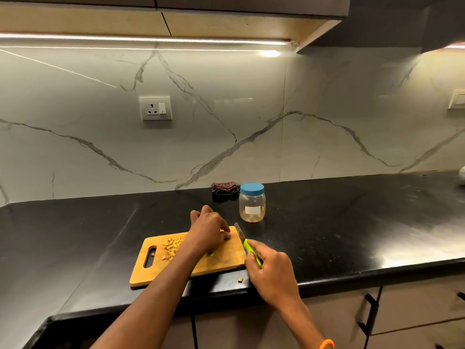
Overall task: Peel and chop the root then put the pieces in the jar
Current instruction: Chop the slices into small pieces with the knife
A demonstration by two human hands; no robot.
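Lying left of left hand (pixel 210 231): chopped pcs (pixel 172 246).

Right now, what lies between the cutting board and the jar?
In the head view, only the knife, gripped by the right hand, lies between cutting board and jar; otherwise bare counter.

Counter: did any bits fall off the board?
Yes. One small chopped piece lies on the black counter near its front edge, just off the cutting board, beside the right hand gripping the knife.
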